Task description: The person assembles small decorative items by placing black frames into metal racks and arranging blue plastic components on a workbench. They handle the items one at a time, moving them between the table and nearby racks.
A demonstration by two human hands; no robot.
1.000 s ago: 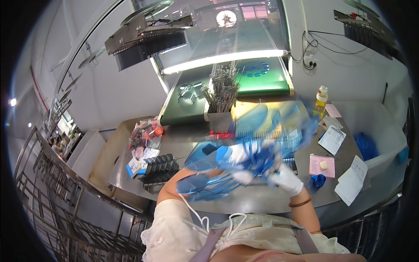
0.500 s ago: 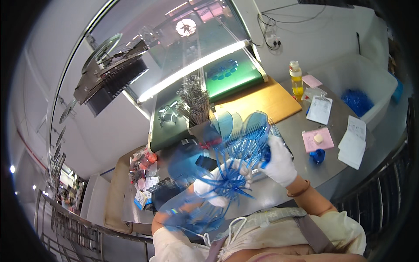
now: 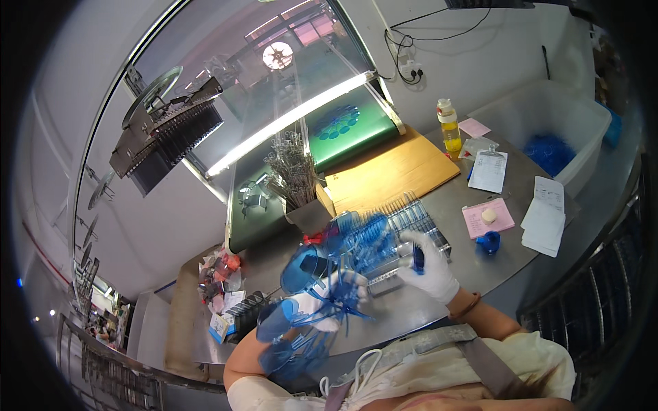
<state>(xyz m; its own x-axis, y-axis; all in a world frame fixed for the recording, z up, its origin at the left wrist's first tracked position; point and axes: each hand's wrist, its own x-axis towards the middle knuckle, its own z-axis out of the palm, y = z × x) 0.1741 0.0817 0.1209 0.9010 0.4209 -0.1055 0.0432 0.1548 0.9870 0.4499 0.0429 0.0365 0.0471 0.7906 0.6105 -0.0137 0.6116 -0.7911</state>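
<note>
Our metal table (image 3: 404,305)
We see a yellow board (image 3: 394,178) at twelve o'clock, a bottle (image 3: 449,130) at one, pink paper (image 3: 473,226) at two

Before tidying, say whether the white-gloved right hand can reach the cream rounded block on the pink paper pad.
Likely yes: nothing visible stands between the right hand and the block, though it seems to hold a dark blue object.

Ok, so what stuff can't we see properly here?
- Left hand: in the head view, the blue pieces cover some fingers.
- Dark blue thing: in the head view, the right hand hides part, so its whole shape is unclear.
- Clipboard paper: in the head view, its writing is too small.
- Blue heap: in the head view, too blurry to tell what it is.
</note>
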